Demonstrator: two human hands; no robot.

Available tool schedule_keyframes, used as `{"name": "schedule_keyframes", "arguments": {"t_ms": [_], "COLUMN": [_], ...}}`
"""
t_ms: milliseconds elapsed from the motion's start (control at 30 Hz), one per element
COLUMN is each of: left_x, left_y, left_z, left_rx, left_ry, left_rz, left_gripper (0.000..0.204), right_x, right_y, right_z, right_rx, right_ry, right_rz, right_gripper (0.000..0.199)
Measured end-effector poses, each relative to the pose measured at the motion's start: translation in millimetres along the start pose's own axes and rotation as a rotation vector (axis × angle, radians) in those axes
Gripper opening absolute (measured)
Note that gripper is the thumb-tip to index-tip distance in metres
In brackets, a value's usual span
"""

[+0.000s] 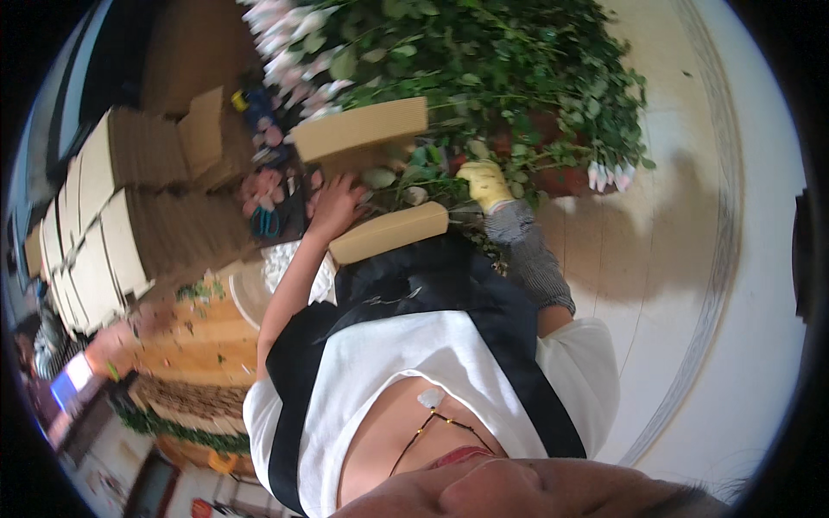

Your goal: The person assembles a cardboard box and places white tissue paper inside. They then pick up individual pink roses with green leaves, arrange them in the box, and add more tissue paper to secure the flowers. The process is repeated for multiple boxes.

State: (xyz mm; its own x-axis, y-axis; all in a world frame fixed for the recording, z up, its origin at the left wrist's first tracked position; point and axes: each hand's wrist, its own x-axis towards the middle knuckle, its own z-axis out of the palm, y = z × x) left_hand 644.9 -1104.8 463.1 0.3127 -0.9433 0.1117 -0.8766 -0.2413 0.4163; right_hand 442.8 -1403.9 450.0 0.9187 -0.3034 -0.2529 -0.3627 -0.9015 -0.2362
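A piece of corrugated cardboard lies before me, with a raised far flap point(363, 129) and a near flap point(393, 235). Between the flaps are green leafy rose stems point(423, 186), and pale pink rose heads point(316, 183) show at the left end. My left hand point(339, 207) is bare and rests at that end, fingers spread beside the blooms. In a yellow glove and grey knitted sleeve, my right hand point(485, 183) closes round the stems at the right end. The leaves partly hide its fingertips.
A large heap of leafy roses point(484, 69) covers the far side, with wrapped pale heads point(294, 52) at left. Stacked cardboard sheets point(112, 198) stand at left. Teal-handled scissors point(266, 223) lie near loose pink petals point(262, 190). A white container point(294, 269) sits beside my left forearm.
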Motion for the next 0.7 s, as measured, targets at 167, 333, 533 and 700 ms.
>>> {"name": "schedule_keyframes", "arguments": {"t_ms": [167,333,533,700], "left_x": [-7.3,-12.9,4.5,-9.1], "left_y": [-12.1,-20.1,-13.1,-16.0], "left_z": [24.7,33.8,24.7,27.4], "left_rx": [-0.375,-0.402,-0.353,-0.359], "left_ry": [-0.184,-0.152,-0.169,-0.129], "left_rz": [-0.301,-0.263,-0.21,-0.266], "left_gripper": [0.028,0.026,0.027,0.028], "right_x": [-4.5,34.9,103.0,108.9], "right_y": [16.4,4.8,64.1,28.6], "right_z": [-6.2,-93.6,-42.8,-113.3], "right_rx": [0.358,0.794,-0.271,0.183], "right_ry": [-0.184,0.175,0.779,0.904], "right_rz": [0.089,0.049,0.127,0.088], "right_gripper": [0.038,0.04,0.022,0.025]}}
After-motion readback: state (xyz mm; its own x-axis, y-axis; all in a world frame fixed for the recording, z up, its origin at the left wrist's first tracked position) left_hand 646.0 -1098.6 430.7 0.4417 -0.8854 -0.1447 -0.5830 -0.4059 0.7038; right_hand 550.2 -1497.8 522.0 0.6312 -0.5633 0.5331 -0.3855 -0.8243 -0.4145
